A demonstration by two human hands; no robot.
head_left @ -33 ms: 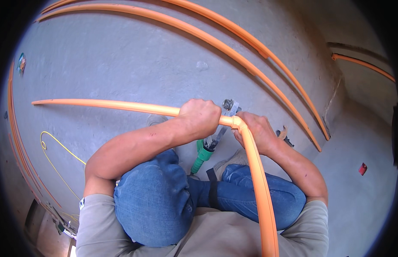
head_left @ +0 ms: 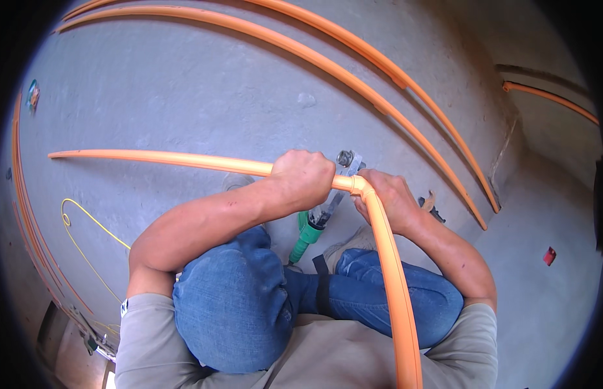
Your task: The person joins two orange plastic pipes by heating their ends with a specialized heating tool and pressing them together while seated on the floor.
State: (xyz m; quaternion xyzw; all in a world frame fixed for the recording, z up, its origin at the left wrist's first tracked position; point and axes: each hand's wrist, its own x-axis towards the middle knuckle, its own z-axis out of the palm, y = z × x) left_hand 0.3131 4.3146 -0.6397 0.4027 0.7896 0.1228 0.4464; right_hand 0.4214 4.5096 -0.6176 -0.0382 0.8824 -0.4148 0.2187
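An orange pipe (head_left: 185,158) runs from the left to a bent orange pipe fitting (head_left: 358,186) in front of me. From this fitting a second orange pipe (head_left: 395,279) comes back toward my body. My left hand (head_left: 303,174) is closed round the left pipe, a short way from the fitting. Against the fitting and the start of the second pipe, my right hand (head_left: 387,200) is closed, its fingers partly hidden. Below and between the hands, a green-handled power tool (head_left: 308,235) rests near my feet; the arms and pipe hide part of it.
Two long orange pipes (head_left: 301,47) curve across the far floor. Several thinner ones (head_left: 29,194) lie at the left, near a yellow wire (head_left: 94,223). A small red object (head_left: 550,256) lies at the right. Another orange pipe (head_left: 554,98) is at the far right.
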